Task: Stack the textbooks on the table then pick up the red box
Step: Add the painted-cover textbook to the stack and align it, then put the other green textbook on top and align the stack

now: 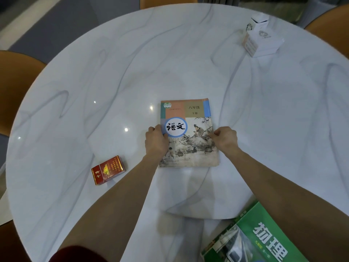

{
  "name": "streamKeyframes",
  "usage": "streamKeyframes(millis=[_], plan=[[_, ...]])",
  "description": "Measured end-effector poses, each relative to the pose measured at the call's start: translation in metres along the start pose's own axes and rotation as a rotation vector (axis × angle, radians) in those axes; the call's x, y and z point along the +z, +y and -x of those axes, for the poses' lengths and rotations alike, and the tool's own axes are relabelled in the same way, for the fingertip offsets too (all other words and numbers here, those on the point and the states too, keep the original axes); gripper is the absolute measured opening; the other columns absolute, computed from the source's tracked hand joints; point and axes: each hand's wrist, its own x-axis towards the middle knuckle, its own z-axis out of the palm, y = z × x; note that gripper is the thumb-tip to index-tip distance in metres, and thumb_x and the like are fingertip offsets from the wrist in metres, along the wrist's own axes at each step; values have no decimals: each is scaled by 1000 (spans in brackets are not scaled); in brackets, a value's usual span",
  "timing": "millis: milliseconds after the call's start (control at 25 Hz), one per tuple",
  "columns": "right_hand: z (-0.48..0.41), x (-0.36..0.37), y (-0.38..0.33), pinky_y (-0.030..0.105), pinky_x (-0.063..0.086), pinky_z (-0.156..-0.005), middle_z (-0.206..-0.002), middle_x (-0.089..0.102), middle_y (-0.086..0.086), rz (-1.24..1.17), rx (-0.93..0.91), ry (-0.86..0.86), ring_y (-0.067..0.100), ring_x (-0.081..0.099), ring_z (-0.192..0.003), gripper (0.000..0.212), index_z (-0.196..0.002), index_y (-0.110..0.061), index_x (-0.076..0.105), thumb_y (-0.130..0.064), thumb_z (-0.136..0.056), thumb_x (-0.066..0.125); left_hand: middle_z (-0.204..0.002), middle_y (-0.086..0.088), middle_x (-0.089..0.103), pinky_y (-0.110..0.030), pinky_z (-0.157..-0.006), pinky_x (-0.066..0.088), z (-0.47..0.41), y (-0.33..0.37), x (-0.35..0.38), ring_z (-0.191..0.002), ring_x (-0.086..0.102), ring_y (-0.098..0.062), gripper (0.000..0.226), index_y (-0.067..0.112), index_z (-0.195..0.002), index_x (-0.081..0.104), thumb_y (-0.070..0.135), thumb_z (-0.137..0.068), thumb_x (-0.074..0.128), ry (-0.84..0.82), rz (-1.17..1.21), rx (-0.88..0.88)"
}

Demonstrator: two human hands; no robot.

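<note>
Forearms filled the near part of the view, both stretched out over the white marbled table [79, 76], a dark red sleeve [75, 254] bunched at the left elbow. Nearest of the task's things, the green textbook [253, 237] lay flat at the table's near right edge, partly cut off by the frame and partly under the right forearm. It was well apart from the other book, so stacking was clearly not done yet.

Further out, to the left, the red box [108, 170] sat on the table, near the left forearm but untouched. That one belonged to the last step.

At mid-table came the action: the illustrated textbook [188, 133] lay face up, and both hands were on it. The left hand [156, 141] clasped the spine edge, thumb over the cover. The right hand [224, 138] pinched the opposite edge. Whether the book was lifted or only being squared on the surface was hard to tell, though it looked to be resting flat.

By my reading, this was the first step, one book in hand. The next move would call for bringing the two books together, either carrying this one back onto the green one or fetching the green one forward, covers aligned, before the left hand goes for the red box.

Far off to the right, a white carton [261, 37] stood idle.
</note>
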Motion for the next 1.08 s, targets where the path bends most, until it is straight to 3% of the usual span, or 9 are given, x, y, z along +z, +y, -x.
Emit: streamKeyframes(millis=[280, 440, 680, 840, 1080], plan=[[39, -29, 9, 33, 42, -74, -112, 60, 15, 454, -225, -29, 32, 56, -103, 28, -108, -6, 62, -21, -92, 43, -111, -16, 60, -42, -82, 49, 33, 14, -25, -104, 56, -32, 29, 6, -116, 58, 20, -94, 44, -10, -318, 238], [68, -47, 23, 35, 45, -84, -117, 59, 12, 554, -323, -33, 30, 54, -109, 31, -114, -7, 58, -21, -93, 41, -114, -14, 59, -39, -81, 48, 65, 26, -36, -104, 56, -31, 32, 8, -120, 55, 24, -95, 44, -49, -434, 391], [124, -71, 51, 35, 45, -81, -112, 61, 11, 626, -423, 68, 29, 57, -101, 31, -114, -9, 57, -22, -93, 39, -114, -13, 60, -41, -82, 47, 126, 50, -34, -104, 57, -31, 31, 9, -117, 53, 25, -94, 42, -20, -510, 526], [165, -76, 82, 34, 44, -80, -109, 61, 9, 666, -431, 110, 28, 57, -99, 31, -115, -10, 57, -22, -93, 38, -117, -14, 58, -42, -87, 45, 167, 60, -15, -109, 54, -33, 32, 10, -121, 50, 24, -94, 41, -51, -515, 593], [221, -74, 160, 37, 44, -84, -113, 60, 10, 676, -284, 99, 28, 56, -104, 30, -114, -9, 55, -23, -93, 38, -115, -12, 57, -39, -83, 43, 223, 65, 26, -107, 53, -30, 28, 10, -119, 50, 19, -95, 38, -131, -564, 695]])
